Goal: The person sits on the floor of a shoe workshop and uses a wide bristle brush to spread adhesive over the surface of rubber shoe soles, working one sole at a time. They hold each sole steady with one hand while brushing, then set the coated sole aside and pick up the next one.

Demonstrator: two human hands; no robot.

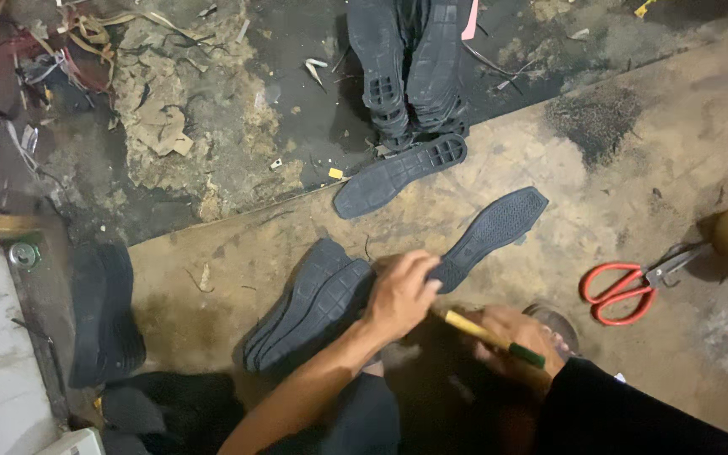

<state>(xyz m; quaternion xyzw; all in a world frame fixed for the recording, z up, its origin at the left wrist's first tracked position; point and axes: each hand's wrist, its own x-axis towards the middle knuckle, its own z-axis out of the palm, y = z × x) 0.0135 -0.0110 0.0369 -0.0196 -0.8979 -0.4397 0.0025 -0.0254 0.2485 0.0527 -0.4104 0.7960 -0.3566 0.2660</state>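
**Sole and brush at the bench**

The right hand (520, 337) grips a yellow-handled brush (490, 337), fingers closed around it. The left hand (402, 295) pinches the heel of a black sole (490, 227) lying on the board; it looks light and bendy, best held by the edge. Farther off lie red scissors (625, 291) and stacked soles (410, 63).

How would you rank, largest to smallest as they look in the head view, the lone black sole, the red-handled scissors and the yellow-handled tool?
1. Lone black sole
2. Red-handled scissors, slightly shorter
3. Yellow-handled tool, though hands hide its ends, so this is unsure
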